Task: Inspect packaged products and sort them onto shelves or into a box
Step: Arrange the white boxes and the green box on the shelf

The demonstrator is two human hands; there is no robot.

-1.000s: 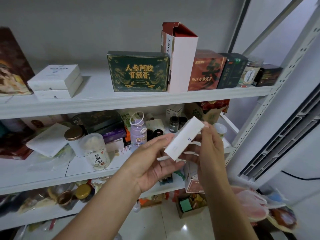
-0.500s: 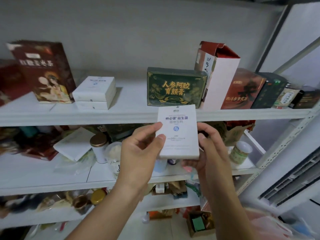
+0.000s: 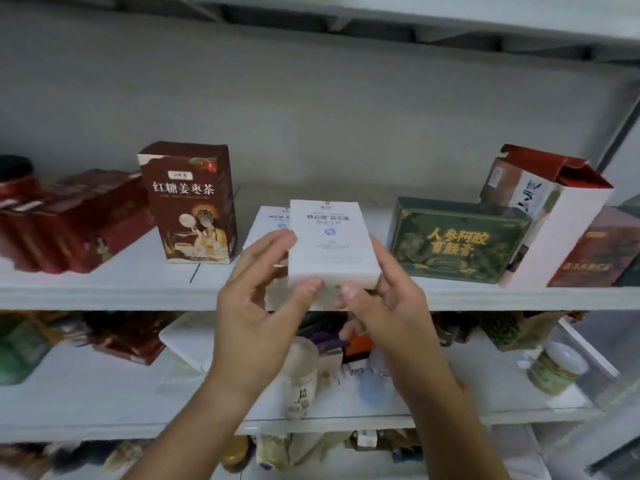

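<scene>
White cardboard carton [image 3: 329,244], flat and printed with blue text, is held at the front of the upper shelf [image 3: 104,296], directly over a second white carton [image 3: 268,220] of the same print; whether the two touch cannot be told. Left hand [image 3: 256,306] holds its left side, fingers lying loosely along the edge and thumb at the near front corner. Right hand [image 3: 384,306] mirrors this on the right side, thumb at the front face. Both grips are light and fairly wide, not clamped. Brown tea box [image 3: 194,202] stands upright to the left and green box [image 3: 457,240] to the right, each apart from the carton. Assessment: the carton looks light and stiff, with smooth faces that may slip against the one beneath. Its thin walls would likely dent under a hard squeeze, so the best hold is by the two long side edges near the corners, where the board is strongest. Squaring it over the lower carton appears to be the step in hand.
</scene>
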